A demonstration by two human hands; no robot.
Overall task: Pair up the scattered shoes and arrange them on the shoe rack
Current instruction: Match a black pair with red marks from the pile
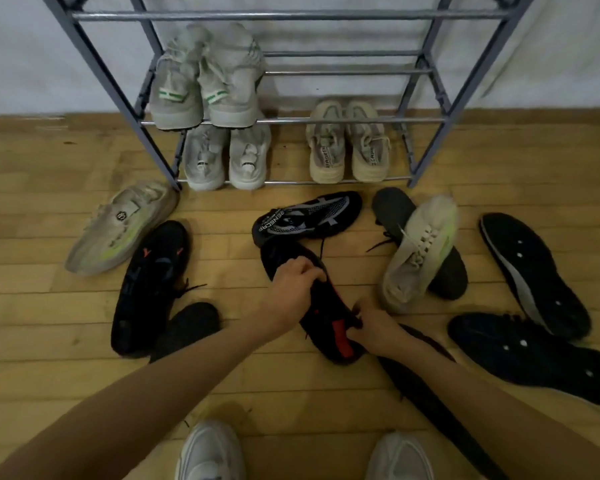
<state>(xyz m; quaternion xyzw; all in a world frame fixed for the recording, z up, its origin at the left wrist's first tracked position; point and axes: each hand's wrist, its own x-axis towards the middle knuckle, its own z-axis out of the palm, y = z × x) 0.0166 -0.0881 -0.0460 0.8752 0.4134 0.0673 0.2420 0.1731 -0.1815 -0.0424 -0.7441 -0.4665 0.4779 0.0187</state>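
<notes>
Since the grey tubular-metal shoe rack [291, 16] at twelve o'clock already carries three pale pairs, heels toward me on its lower rails, I judge the sorting partly done. The unpaired shoes lie scattered on the wooden plank floor [32, 323] in front of it. At nine o'clock lies a black lace-up trainer with orange marks [149, 282], which looks to me like the likely mate. At the centre is the shoe I am working, a black knit trainer with a red patch [340, 336], lying slantwise from eleven to five. My left hand [291, 289] curls over its far half and my right hand [374, 332] pinches the near end, probably to lift it level. I cannot tell whether it has left the floor.
</notes>
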